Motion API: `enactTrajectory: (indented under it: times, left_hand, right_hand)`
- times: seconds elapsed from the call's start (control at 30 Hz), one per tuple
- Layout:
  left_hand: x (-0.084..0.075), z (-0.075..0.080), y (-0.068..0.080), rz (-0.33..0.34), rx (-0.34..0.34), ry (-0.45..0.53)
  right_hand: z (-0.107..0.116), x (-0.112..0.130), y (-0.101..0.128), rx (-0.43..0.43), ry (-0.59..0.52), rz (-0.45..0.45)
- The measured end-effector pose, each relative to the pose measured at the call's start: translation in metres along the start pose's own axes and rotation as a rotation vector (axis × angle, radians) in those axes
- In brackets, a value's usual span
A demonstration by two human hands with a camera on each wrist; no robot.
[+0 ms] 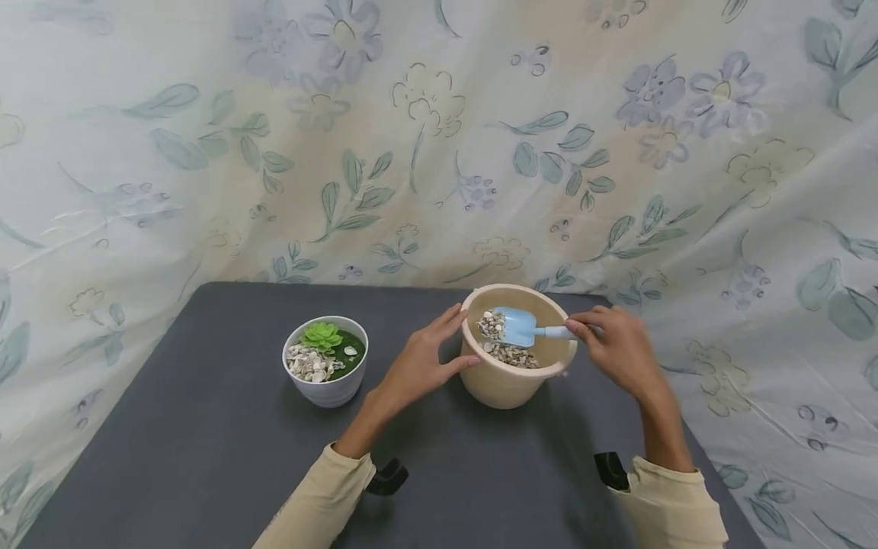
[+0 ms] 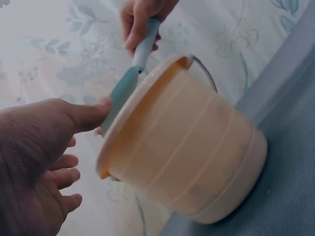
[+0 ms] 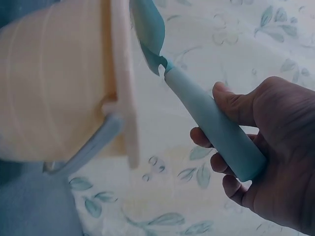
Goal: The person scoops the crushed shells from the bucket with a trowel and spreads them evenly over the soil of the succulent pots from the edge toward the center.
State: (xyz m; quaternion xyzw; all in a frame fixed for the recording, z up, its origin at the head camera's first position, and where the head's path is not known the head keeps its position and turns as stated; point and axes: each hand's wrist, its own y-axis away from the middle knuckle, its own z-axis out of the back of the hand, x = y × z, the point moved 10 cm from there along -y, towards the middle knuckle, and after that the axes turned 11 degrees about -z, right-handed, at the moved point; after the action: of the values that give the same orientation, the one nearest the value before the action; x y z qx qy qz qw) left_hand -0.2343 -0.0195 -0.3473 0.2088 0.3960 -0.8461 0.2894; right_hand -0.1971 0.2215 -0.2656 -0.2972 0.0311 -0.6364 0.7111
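Note:
A cream bucket (image 1: 504, 387) stands on the dark table with small shell-like stones (image 1: 513, 356) inside. My right hand (image 1: 617, 351) grips the handle of a light blue hand trowel (image 3: 211, 123) from the right side. The trowel's blade, seen in the head view, bears a heap of stones (image 1: 491, 325) above the bucket's opening. My left hand (image 1: 424, 367) is at the bucket's left side, thumb and fingertips right by the rim and fingers spread. In the left wrist view, its thumb (image 2: 93, 115) overlaps the trowel blade, and its other fingers hang loosely curled.
Left of the bucket, a white pot (image 1: 329, 393) holds a green succulent (image 1: 321, 335), pale stones and a green mossy patch. The bucket's grey bail handle (image 3: 91, 147) hangs at its side. Floral cloth (image 1: 425, 152) hangs behind the grey table (image 1: 192, 427).

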Motion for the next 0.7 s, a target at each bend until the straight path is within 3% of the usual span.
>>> enactTrajectory:
  times: [0.13,0.37,0.7]
  left_hand:
    - [-0.003,0.022,0.016,-0.002,-0.066,-0.025]
    - [-0.002,0.061,0.043,-0.018,-0.168,-0.102]
    - [0.005,0.099,0.076,0.05,-0.167,-0.19]
  right_hand:
    - [-0.003,0.024,0.0,-0.009,-0.004,0.066]
    - [-0.025,0.059,-0.004,0.079,-0.086,0.088]
    - [-0.046,0.108,-0.011,0.081,-0.143,0.194]
